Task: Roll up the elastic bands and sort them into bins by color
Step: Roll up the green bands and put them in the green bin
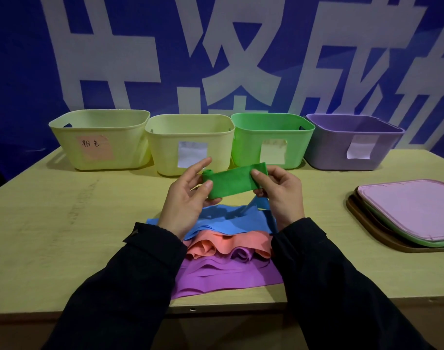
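Both hands hold a green band (230, 182) up above the middle of the counter (64, 223). The left hand (188, 195) pinches the band's left end, where a small roll has formed, between thumb and fingers. The right hand (279, 190) grips the band's right end, thumb on the near face and fingers curled behind. The band stretches between them, slightly tilted, its right end higher.

Below the hands, toward the near edge, lies a pile of loose bands: a blue band (231, 221) farthest from the person, an orange band (228, 245) in the middle, and a purple band (223, 274) nearest the near edge. They overlap one another and lie crumpled. Dark sleeves cover both forearms and partly hide the pile's sides.

Along the far edge stand four bins in a row, touching or just beside each other: a pale yellow bin (99, 140) at the left with a pink label bearing handwriting, a second yellow bin (190, 145) with a white label, a green bin (271, 140) with a pale label, and a purple bin (354, 145) at the right with a white label curling off.

At the right edge lies a stack of lids (407, 213), pink on top, green beneath, brown lowest.
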Tool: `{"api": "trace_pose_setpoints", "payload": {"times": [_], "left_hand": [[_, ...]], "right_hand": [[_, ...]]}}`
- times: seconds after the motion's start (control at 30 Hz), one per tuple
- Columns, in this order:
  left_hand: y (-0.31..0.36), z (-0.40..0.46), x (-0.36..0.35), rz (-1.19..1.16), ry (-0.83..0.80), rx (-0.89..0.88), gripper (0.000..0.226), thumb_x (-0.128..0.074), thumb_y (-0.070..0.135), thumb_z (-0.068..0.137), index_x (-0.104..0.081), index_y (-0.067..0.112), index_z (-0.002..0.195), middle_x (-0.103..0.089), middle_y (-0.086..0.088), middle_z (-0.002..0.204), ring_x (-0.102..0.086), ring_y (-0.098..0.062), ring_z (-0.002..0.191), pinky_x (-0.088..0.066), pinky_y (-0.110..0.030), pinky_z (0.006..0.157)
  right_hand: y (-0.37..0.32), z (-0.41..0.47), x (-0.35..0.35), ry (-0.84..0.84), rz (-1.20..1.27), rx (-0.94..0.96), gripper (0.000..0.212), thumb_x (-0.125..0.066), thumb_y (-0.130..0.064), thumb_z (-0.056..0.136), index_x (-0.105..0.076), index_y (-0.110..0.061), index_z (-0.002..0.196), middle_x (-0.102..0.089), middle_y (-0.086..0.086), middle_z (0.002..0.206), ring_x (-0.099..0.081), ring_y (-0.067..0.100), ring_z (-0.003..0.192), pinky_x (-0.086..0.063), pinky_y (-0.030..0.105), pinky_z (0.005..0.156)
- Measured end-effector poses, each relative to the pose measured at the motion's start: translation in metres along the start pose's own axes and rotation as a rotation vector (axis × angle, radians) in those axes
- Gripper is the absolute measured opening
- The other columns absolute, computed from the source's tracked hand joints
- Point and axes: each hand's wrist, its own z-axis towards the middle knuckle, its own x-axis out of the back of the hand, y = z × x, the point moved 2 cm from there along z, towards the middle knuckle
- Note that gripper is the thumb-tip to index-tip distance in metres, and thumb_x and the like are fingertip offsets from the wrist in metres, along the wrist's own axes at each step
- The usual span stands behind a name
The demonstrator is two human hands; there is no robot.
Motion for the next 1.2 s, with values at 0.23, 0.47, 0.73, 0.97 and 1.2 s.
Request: {"api": "trace_pose_setpoints", "payload": {"times": [0.23, 0.47, 0.73, 0.97, 1.2], "left_hand": [[-0.002, 0.002, 0.004, 0.091, 0.104, -0.046, 0.020, -0.069, 0.004, 0.093, -0.066, 0.018, 0.106, -0.062, -0.007, 0.105, -0.069, -0.017, 0.078, -0.061, -0.031, 0.067], [0.001, 0.005, 0.008, 0.122, 0.204, -0.027, 0.028, -0.081, 0.008, 0.083, -0.060, 0.016, 0.100, -0.064, -0.006, 0.094, -0.060, -0.007, 0.061, -0.048, -0.021, 0.050], [0.005, 0.009, 0.008, -0.026, 0.180, -0.003, 0.021, -0.078, 0.006, 0.084, -0.070, 0.013, 0.102, -0.070, 0.002, 0.091, -0.067, -0.010, 0.082, -0.056, -0.022, 0.061], [-0.002, 0.005, 0.005, 0.047, 0.053, -0.058, 0.028, -0.059, 0.005, 0.100, -0.071, 0.028, 0.113, -0.055, -0.002, 0.100, -0.055, -0.012, 0.085, -0.054, -0.024, 0.063], [-0.003, 0.007, 0.004, 0.042, 0.112, -0.020, 0.023, -0.072, 0.004, 0.091, -0.065, 0.020, 0.106, -0.067, -0.006, 0.102, -0.064, -0.009, 0.075, -0.054, -0.022, 0.054]], "right_hand": [[0.001, 0.000, -0.003, -0.039, 0.004, 0.017, 0.006, -0.070, -0.002, 0.091, -0.069, 0.002, 0.095, -0.071, -0.001, 0.070, -0.061, 0.007, 0.062, -0.050, 0.021, 0.061], [-0.002, -0.001, -0.002, -0.027, 0.004, 0.042, 0.013, -0.072, -0.005, 0.090, -0.067, 0.007, 0.093, -0.064, 0.011, 0.075, -0.057, 0.016, 0.069, -0.050, 0.022, 0.064], [-0.003, 0.000, 0.000, -0.006, 0.014, 0.083, 0.024, -0.072, -0.006, 0.090, -0.063, 0.016, 0.091, -0.057, 0.013, 0.073, -0.052, 0.011, 0.064, -0.046, 0.020, 0.063], [0.000, -0.005, -0.005, -0.073, -0.034, 0.081, 0.013, -0.073, -0.004, 0.089, -0.068, 0.000, 0.077, -0.062, 0.002, 0.067, -0.054, 0.010, 0.063, -0.044, 0.022, 0.063], [-0.001, -0.006, -0.009, -0.094, -0.035, 0.089, 0.011, -0.070, 0.001, 0.090, -0.071, -0.006, 0.081, -0.068, -0.008, 0.063, -0.058, 0.002, 0.060, -0.046, 0.016, 0.062]]}}
